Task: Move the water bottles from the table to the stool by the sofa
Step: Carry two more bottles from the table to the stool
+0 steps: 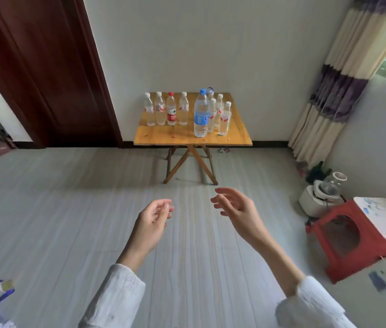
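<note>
A small wooden folding desk (187, 136) stands against the white wall, between a dark red door (45, 67) and a striped curtain (334, 91). All the water bottles are on it, upright. Four stand in a row toward the back left: three with white caps and one red-capped bottle (171, 108) with a red label, third from the left. On the right side a taller blue-capped bottle (201, 114) with a blue label stands nearest the front, with a cluster of smaller white-capped bottles (224, 119) just behind and beside it.

Both hands are held out over the grey floor (69, 209), well short of the desk, and both are empty. The left hand (151, 223) has its fingers (163, 205) loosely curled, thumb and fingertips close together but holding nothing. The right hand (237, 209) is more open, palm turned inward and fingers spread and slightly bent. White sleeves (116, 294) cover both forearms.

A red plastic stool (343, 247) with a white, stained top stands at the right, near the lower right corner, with no bottle on it. Behind it sits a white appliance (317, 197) with a clear jar on top.
</note>
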`<state>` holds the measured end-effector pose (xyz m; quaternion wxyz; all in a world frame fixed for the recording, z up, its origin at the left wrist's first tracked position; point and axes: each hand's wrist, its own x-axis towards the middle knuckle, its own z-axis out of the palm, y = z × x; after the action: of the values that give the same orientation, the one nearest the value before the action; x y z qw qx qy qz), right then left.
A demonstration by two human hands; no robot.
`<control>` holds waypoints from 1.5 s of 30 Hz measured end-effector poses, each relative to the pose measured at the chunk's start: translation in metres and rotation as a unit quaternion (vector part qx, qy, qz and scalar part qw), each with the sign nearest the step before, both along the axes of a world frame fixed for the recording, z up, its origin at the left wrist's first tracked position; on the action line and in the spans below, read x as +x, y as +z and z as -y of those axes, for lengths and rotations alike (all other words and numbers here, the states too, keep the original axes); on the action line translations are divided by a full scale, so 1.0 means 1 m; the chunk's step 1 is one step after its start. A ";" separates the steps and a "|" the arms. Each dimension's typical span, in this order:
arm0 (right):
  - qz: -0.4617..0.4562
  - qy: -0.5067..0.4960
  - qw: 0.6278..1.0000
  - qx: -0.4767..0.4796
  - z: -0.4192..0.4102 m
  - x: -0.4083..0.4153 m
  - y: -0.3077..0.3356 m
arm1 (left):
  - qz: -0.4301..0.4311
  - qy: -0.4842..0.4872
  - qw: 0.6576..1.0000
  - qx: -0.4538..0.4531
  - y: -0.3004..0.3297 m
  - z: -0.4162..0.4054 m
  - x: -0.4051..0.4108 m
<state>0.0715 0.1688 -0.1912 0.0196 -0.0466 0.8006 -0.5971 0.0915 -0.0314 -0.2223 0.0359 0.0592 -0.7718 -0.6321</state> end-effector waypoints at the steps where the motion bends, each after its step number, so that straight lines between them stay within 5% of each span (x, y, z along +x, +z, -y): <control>1: -0.003 0.000 1.000 0.001 0.007 -0.026 0.003 | -0.006 0.006 1.000 -0.003 0.004 0.010 -0.026; 25: -0.010 0.098 0.995 0.008 0.102 -0.548 -0.004 | 0.000 0.072 0.997 -0.008 0.009 0.095 -0.509; 38: 0.031 0.099 0.992 0.072 0.185 -0.742 -0.055 | 0.072 0.080 0.994 0.008 -0.048 0.179 -0.700; 45: 0.052 0.030 0.991 0.122 0.246 -0.828 -0.082 | 0.082 0.040 0.993 -0.070 -0.080 0.245 -0.811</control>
<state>-0.7568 -0.0773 -0.2731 0.0847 -0.0372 0.8636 -0.4956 -0.7192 -0.2765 -0.3022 0.0020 0.1394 -0.8113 -0.5677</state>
